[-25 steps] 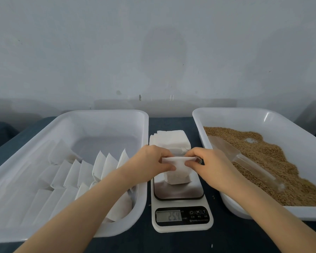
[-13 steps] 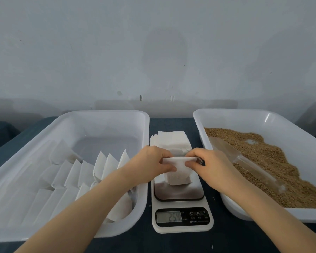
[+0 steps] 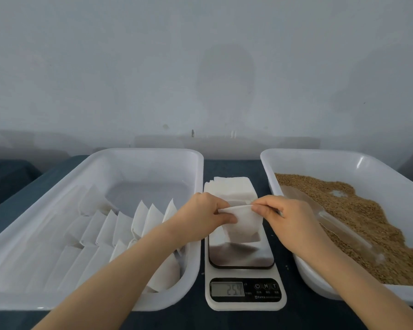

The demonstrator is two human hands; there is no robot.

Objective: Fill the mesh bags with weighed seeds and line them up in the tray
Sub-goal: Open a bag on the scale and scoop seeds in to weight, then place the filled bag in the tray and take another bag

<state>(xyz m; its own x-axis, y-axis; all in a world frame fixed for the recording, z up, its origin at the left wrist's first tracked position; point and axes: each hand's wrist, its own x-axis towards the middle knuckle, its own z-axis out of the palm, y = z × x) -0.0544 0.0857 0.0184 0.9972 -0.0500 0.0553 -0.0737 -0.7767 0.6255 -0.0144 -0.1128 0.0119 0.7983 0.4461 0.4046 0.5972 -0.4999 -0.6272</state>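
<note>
Showing digits too blurred to read surely, the scale (image 3: 243, 257) at lower centre sits beneath the mesh bag (image 3: 243, 226), whose top edge the left hand (image 3: 200, 216) pinches at its left end and the right hand (image 3: 287, 219) at its right.

Only one camera on this one, strapped to the person's head. It looks forward and down across the dark blue table (image 3: 234, 167) toward the pale grey wall (image 3: 200, 67), which eats the top half of the frame. It's wide-angle, so the white plastic tray of folded bags (image 3: 153, 152) at left and the white plastic tray of brown seeds (image 3: 320, 154) at right bow outward. The white digital scale (image 3: 246, 304) sits dead centre and close. The left hand (image 3: 200, 213) and right hand (image 3: 281, 215) are just above it, both pinching a white mesh bag (image 3: 243, 225).
</note>
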